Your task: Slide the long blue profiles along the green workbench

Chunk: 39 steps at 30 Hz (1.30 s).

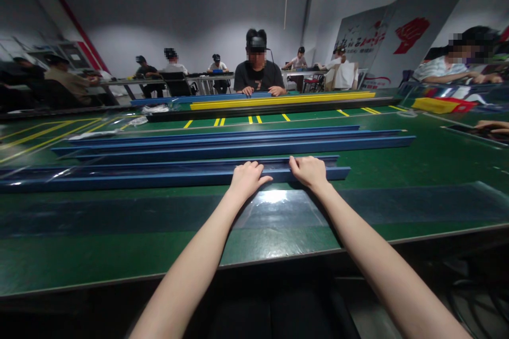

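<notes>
A long blue channel [191, 175] lies across the green table in front of me. My left hand [247, 176] rests over it, fingers curled over the far side and thumb along its near face. Farther right on the same channel, my right hand [310, 170] has its fingers bent over the piece near its right end. Both hands look wrapped round the channel, though their fingertips are partly hidden. Between my forearms and beyond them, a flat clear plastic strip [274, 209] lies along the near side of the table, shiny with reflected light.
More blue channels [254, 148] lie just beyond. Farther back are a yellow strip [286, 100] and a black strip [270, 110]. A person [258, 71] sits opposite, hands at the far edge. Yellow and red trays [441, 105] stand at the right, near another person's hand [493, 126].
</notes>
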{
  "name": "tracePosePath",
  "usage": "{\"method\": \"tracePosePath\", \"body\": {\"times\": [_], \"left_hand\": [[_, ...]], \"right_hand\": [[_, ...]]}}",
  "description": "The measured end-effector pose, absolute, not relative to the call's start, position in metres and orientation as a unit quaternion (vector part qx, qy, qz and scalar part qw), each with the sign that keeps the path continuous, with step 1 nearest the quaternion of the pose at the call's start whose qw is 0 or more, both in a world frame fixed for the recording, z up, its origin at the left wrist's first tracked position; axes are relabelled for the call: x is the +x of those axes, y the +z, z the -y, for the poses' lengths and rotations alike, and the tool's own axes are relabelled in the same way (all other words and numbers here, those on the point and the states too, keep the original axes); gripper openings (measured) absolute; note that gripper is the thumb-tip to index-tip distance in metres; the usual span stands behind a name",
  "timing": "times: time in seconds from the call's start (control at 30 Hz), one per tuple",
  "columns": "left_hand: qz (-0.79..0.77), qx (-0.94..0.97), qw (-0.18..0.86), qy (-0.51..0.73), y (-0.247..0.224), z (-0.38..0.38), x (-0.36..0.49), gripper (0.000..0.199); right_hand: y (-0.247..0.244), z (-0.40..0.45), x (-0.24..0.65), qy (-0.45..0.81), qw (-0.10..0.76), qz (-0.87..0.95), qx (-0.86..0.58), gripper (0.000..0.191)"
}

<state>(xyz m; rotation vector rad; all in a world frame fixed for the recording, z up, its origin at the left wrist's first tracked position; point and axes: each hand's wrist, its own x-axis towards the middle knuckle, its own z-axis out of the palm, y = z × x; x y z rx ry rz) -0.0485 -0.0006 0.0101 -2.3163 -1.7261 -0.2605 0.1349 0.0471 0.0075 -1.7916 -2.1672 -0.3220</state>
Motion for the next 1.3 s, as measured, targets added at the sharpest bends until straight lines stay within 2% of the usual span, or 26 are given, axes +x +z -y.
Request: {"method": "tracePosePath", "body": {"times": [0.43,0.63,0.87,0.97,1.13,1.3], "left_hand": [[0.553,-0.816,0.125,-0.110,0.011,0.001,-0.046,0.033],[0.535,-0.830,0.127,-0.090,0.012,0.002,-0.044,0.027],[0.534,-0.831,0.113,-0.103,0.011,0.002,-0.043,0.024],[0.541,-0.828,0.105,-0.102,0.011,0.002,-0.044,0.024],[0.545,-0.826,0.106,-0.096,0.011,0.001,-0.044,0.026],[0.549,-0.824,0.107,-0.091,0.012,0.001,-0.043,0.025]], "right_hand": [[0.007,-0.052,0.160,-0.130,0.169,0.726,-0.654,0.053],[0.004,-0.054,0.175,-0.123,0.193,0.685,-0.692,0.047],[0.001,-0.049,0.171,-0.139,0.246,0.684,-0.672,0.048],[0.001,-0.047,0.168,-0.130,0.229,0.704,-0.659,0.048],[0.003,-0.046,0.167,-0.108,0.154,0.749,-0.636,0.052],[0.007,-0.042,0.164,-0.100,0.151,0.779,-0.601,0.053]]}}
